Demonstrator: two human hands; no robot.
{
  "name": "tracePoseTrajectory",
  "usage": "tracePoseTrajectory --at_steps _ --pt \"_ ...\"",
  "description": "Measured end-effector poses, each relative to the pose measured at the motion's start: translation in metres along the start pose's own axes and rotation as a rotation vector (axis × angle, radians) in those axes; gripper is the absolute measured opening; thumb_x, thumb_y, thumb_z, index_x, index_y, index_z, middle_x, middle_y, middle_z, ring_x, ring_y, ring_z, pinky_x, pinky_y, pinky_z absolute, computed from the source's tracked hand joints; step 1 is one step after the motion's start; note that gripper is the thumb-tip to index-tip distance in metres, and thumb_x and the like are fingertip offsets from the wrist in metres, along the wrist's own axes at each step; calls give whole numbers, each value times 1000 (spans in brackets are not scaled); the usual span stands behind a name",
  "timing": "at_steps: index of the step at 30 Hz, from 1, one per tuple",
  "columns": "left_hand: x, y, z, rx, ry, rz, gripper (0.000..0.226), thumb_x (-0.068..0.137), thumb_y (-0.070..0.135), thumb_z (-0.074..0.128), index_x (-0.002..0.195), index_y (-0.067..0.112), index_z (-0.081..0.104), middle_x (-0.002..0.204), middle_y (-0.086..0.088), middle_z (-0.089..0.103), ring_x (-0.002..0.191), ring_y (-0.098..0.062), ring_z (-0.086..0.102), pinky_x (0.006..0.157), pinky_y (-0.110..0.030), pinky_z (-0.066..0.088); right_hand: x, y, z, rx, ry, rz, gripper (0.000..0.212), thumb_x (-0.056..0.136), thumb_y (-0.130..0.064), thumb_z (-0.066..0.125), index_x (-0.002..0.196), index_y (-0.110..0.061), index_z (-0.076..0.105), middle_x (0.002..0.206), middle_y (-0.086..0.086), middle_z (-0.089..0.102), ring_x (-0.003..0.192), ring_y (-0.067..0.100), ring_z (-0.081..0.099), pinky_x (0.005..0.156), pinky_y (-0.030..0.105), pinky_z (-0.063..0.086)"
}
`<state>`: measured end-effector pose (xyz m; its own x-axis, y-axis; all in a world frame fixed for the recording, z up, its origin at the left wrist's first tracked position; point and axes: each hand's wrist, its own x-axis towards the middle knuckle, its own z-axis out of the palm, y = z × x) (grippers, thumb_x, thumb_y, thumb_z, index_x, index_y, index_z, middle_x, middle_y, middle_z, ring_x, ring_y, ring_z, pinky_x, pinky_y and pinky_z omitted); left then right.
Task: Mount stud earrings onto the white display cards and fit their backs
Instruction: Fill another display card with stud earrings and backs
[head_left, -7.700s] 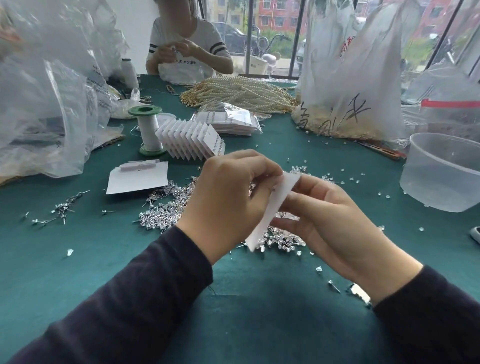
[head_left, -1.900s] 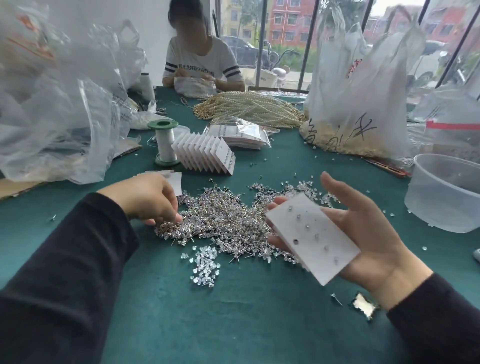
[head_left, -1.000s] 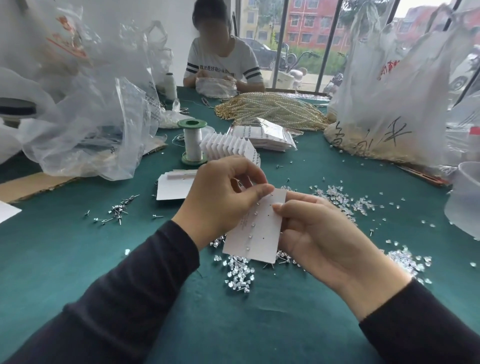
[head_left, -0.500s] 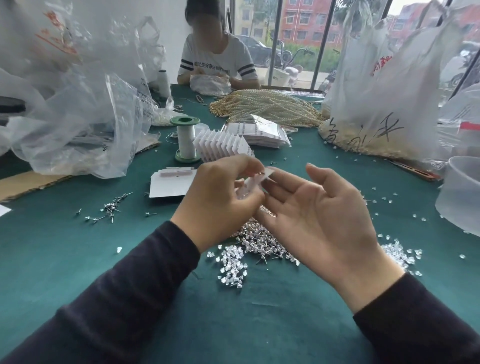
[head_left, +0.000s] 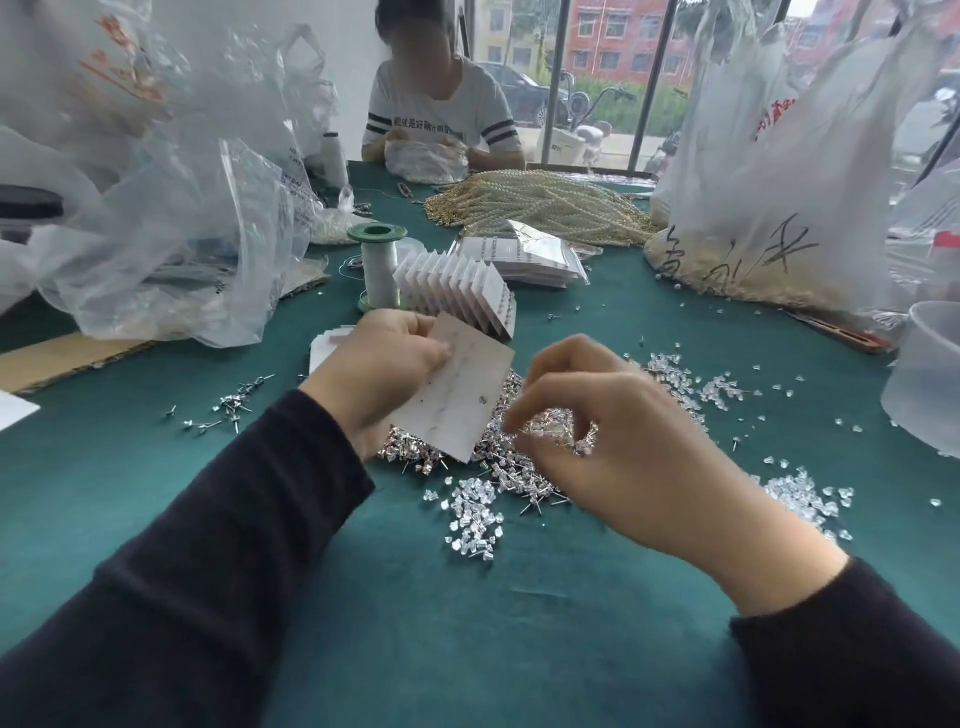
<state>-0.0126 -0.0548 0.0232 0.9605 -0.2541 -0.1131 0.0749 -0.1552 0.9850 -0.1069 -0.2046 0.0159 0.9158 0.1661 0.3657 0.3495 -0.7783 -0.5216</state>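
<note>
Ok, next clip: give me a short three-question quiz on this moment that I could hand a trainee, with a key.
1. True or false: the left hand grips the white display card.
2. Multiple choice: the right hand is curled over A) the pile of stud earrings, B) the white display card, C) the left hand.
3. Fill in: the clear earring backs lie on a ____ table cloth.
Key: 1 true; 2 A; 3 green.
</note>
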Motion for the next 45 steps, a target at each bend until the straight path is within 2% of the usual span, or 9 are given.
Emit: tracePoseTrajectory --at_steps 4,9,11,15,18,25,31,34,45 --pt "1 0 -4 -26 -30 -108 11 88 -1 50 89 6 58 84 -11 63 73 -20 60 61 -30 48 -2 -1 9 -144 -288 -32 10 80 -18 65 83 -25 71 89 -13 55 79 -3 47 71 -1 29" --pt "0 1 -5 -14 -99 -197 15 85 -4 53 98 2 58 81 -12 65 66 -20 65 55 -28 52 -3 0 18 -154 -315 -28 10 80 -14 61 78 -19 69 83 -9 57 73 -3 46 67 1 30" --pt "-1 1 -5 -31 -105 -221 15 85 -6 52 95 3 57 76 -12 65 62 -20 64 52 -28 52 -2 2 15 -132 -203 -8 10 78 -10 62 74 -17 69 76 -10 57 68 -4 47 66 2 31" --pt "-3 -1 0 -43 -140 -225 13 83 -6 54 83 4 62 72 -11 68 62 -20 65 52 -28 53 2 5 9 -30 330 5 7 77 -8 68 74 -14 69 71 -7 63 66 3 55 65 10 42" --pt "-8 -2 9 -69 -207 -216 16 83 -6 53 78 5 64 67 -9 69 60 -18 65 53 -26 54 5 4 14 6 501 14 5 77 -5 70 76 -10 70 73 -2 66 67 6 58 65 13 47" --pt "-17 -4 21 -121 -253 -181 20 85 -8 49 76 1 65 55 -6 67 46 -14 63 45 -21 52 9 10 25 22 459 85 4 79 -6 69 77 -9 71 74 -2 65 64 6 59 61 14 47" --pt "-21 -5 29 -185 -160 -185 16 83 -8 53 96 -3 62 62 -11 64 43 -15 62 43 -23 52 8 9 32 25 501 119 5 76 -3 68 74 -7 70 74 1 64 66 11 58 62 20 46" --pt "-24 -8 35 -215 -94 -149 12 83 -8 54 81 2 62 60 -10 63 41 -14 59 43 -22 52 8 9 36 22 552 130 6 76 -2 67 74 -6 72 76 1 65 68 11 58 64 24 47" --pt "-26 -7 36 -305 -128 -164 12 85 -6 53 86 5 58 65 -9 60 41 -10 58 38 -18 47 7 10 34 -99 616 18 6 75 2 69 72 -2 73 77 6 67 63 12 58 60 12 42"
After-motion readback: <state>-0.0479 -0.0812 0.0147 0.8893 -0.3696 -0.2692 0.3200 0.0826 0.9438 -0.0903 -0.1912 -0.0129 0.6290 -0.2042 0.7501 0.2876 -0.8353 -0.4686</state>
